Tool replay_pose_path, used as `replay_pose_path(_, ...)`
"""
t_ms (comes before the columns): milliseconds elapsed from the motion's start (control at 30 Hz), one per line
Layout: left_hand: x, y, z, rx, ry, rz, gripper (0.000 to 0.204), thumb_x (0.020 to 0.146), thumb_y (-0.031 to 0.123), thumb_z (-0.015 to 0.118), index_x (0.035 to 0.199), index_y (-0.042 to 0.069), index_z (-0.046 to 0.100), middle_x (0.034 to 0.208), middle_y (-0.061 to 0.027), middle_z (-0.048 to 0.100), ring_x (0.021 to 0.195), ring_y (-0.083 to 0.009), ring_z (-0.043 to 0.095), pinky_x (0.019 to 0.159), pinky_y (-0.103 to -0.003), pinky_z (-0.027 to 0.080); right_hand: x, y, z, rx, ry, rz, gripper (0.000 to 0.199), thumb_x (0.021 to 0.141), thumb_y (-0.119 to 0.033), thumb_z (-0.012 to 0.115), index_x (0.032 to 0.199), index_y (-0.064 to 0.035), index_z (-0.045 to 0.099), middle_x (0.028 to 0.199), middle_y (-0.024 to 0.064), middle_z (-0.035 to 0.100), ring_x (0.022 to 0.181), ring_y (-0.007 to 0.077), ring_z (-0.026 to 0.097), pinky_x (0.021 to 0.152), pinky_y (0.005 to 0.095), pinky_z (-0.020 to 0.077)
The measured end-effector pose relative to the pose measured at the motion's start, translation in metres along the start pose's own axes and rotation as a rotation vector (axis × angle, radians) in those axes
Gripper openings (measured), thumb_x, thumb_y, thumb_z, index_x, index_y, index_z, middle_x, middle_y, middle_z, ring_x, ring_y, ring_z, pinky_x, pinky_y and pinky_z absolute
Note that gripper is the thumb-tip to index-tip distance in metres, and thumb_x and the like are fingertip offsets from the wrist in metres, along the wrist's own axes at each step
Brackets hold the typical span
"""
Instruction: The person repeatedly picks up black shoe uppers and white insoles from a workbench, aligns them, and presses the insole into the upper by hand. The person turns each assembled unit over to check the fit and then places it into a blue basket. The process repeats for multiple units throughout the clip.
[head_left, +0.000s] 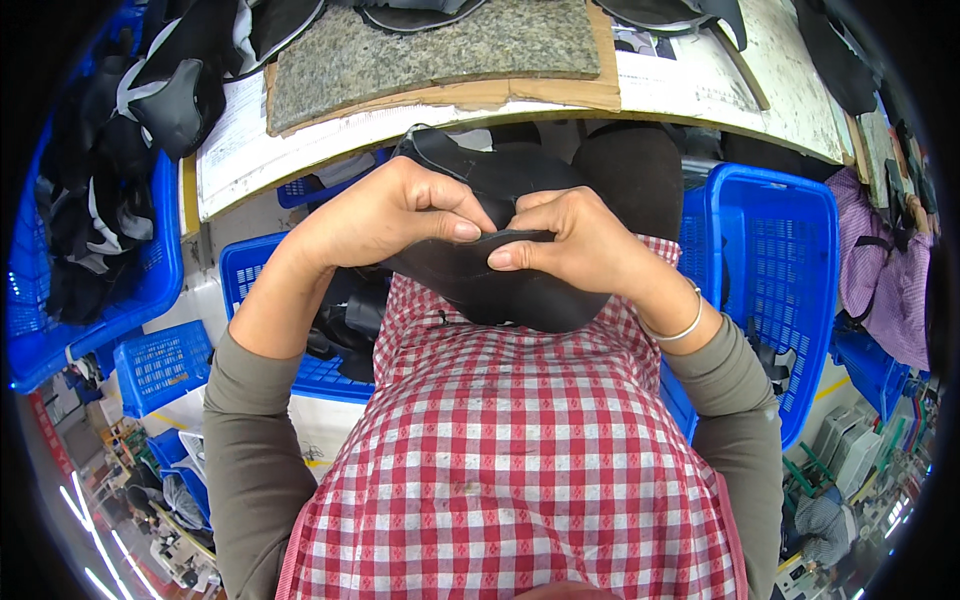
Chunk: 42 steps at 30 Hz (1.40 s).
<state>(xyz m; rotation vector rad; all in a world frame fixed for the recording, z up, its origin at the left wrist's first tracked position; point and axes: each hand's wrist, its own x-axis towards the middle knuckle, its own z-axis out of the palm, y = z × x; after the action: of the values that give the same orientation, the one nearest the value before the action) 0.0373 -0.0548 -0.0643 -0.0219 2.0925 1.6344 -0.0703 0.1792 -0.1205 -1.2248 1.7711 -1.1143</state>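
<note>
A black shoe upper (520, 290) is held over my lap, just below the table's near edge. My left hand (400, 208) pinches its upper rim between thumb and fingertips. Close beside it, my right hand (575, 240) grips the same rim, its thumb lying along the near side. The two hands almost meet at the middle of the edge. Part of the upper rises behind my fingers, and its far side is partly hidden by them.
A speckled stone slab (440, 55) lies on cardboard on the white table (240, 150). Black shoe uppers (180, 105) are heaped at the left, over a blue crate (165, 250). Another blue crate (775, 200) stands at my right. Farther right is a person in a checked shirt (880, 260).
</note>
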Motion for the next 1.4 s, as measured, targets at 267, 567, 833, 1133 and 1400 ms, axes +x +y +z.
replay_pose_path(267,0.002,-0.003,-0.012,0.110,-0.085,0.057,0.022,0.097,0.005,0.068,0.117,0.000,0.077,0.108,-0.0096,0.078,0.103,-0.0158,0.070,0.097,-0.032,0.053,0.006,-0.001,-0.018,-0.080,-0.120,-0.104,0.032,0.086,-0.037,0.085,0.091,-0.0061,0.080,0.081,0.0100,0.070,0.070,0.0292,0.065,0.065,0.0383,0.0504)
replay_pose_path(567,-0.003,-0.012,-0.003,0.120,0.052,0.146,0.023,0.103,0.015,0.064,0.115,-0.001,0.075,0.099,-0.0092,0.077,0.092,-0.0158,0.070,0.088,-0.032,0.055,0.012,-0.005,-0.011,-0.017,-0.139,0.011,0.034,0.085,-0.037,0.086,0.091,-0.0039,0.081,0.081,0.0121,0.073,0.071,0.0280,0.070,0.067,0.0374,0.0526)
replay_pose_path(833,-0.020,-0.024,0.018,-0.022,0.304,-0.008,0.022,0.095,0.011,0.079,0.111,-0.001,0.069,0.092,0.0033,0.070,0.084,-0.0017,0.059,0.073,-0.021,0.049,0.003,-0.011,-0.004,-0.124,0.065,0.060,0.030,0.085,-0.030,0.086,0.098,-0.0042,0.080,0.088,0.0140,0.074,0.077,0.0305,0.071,0.070,0.0403,0.0552)
replay_pose_path(1133,-0.031,-0.024,0.042,0.017,0.594,0.065,0.023,0.088,0.015,0.086,0.099,0.000,0.073,0.084,0.0014,0.070,0.078,-0.0042,0.060,0.068,-0.024,0.051,0.011,-0.033,0.017,-0.459,0.102,-0.110,0.040,0.092,-0.031,0.078,0.108,0.0016,0.060,0.090,0.0234,0.070,0.088,0.0436,0.070,0.078,0.0505,0.0548)
replay_pose_path(1400,-0.033,-0.029,0.041,-0.056,0.557,0.058,0.022,0.088,0.011,0.086,0.101,0.000,0.072,0.087,0.0012,0.072,0.081,-0.0041,0.062,0.071,-0.024,0.052,0.014,-0.031,0.016,-0.333,0.019,-0.152,0.033,0.095,-0.022,0.075,0.109,0.0029,0.059,0.092,0.0260,0.069,0.091,0.0465,0.068,0.075,0.0509,0.0551)
